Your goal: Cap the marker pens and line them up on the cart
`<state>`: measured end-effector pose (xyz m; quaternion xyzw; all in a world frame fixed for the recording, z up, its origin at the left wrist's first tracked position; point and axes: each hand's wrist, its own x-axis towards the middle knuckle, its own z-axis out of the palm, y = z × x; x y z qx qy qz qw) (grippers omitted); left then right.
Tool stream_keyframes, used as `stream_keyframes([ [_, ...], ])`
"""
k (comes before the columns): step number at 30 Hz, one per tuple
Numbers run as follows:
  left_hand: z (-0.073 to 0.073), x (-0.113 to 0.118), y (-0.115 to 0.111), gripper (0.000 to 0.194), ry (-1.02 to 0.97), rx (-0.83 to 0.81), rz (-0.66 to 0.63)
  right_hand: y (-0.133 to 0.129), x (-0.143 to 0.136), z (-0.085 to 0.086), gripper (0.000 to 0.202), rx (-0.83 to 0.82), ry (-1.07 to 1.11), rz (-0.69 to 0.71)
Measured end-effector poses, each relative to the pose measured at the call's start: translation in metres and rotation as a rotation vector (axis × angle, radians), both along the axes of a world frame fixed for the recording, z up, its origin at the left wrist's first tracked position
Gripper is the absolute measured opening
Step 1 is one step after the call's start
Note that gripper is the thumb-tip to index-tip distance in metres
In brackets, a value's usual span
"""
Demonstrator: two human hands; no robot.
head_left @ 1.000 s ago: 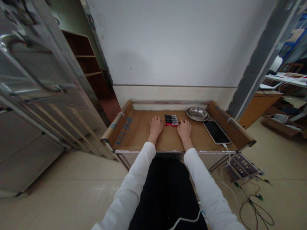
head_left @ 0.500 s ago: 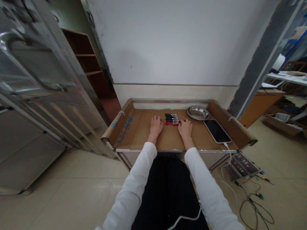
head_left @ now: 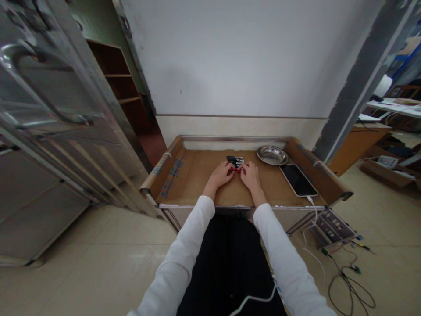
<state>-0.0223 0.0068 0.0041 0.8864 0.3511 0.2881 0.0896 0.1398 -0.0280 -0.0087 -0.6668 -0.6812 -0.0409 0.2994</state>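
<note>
Several black markers (head_left: 234,158) lie side by side in a stack of rows on the cardboard-lined tabletop (head_left: 194,175). At the near end of the row is a red marker (head_left: 236,170), mostly covered by my fingers. My left hand (head_left: 222,175) has its fingers closed at the marker's left end. From the other side, my right hand (head_left: 250,175) closes its fingers on the right end. Both hands rest low over the cardboard, and my fingertips partly hide the nearest markers.
A round metal dish (head_left: 271,155) sits at the back right. In front of it lies a phone (head_left: 297,180) with a white charging cable (head_left: 316,215) hanging over the edge. Cardboard side walls (head_left: 161,169) flank the tabletop, and a white wall (head_left: 237,61) rises behind.
My left hand has moved right to the red marker. My right hand has shifted slightly left, and both now close around its ends. The dish and phone stay put.
</note>
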Motion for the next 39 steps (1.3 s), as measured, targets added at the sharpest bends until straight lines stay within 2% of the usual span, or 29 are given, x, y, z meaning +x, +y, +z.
stream_keyframes([
  [8,-0.005,0.001,0.003,0.008,-0.036,-0.04,0.036,-0.002,-0.005,-0.003,0.019,-0.069,-0.067,-0.02],
  [12,-0.002,0.001,0.003,0.008,-0.097,-0.02,0.062,0.001,-0.004,-0.005,0.018,-0.044,-0.07,-0.005],
  [16,0.0,0.001,0.002,0.009,-0.256,0.003,0.102,0.005,-0.002,-0.004,0.022,0.053,0.018,0.016],
  [19,0.0,0.001,0.002,0.011,-0.347,0.001,0.088,0.005,-0.002,-0.001,0.024,0.135,0.106,0.055],
  [23,0.001,0.002,-0.001,0.013,-0.313,0.029,0.072,0.001,-0.005,0.002,0.025,0.183,0.163,0.147],
  [33,0.002,0.001,-0.003,0.016,-0.27,0.055,0.076,-0.008,-0.012,0.01,0.025,0.17,0.192,0.221],
  [39,-0.003,0.001,0.0,0.02,-0.397,-0.023,0.04,-0.004,-0.013,0.006,0.022,0.169,0.239,0.301],
])
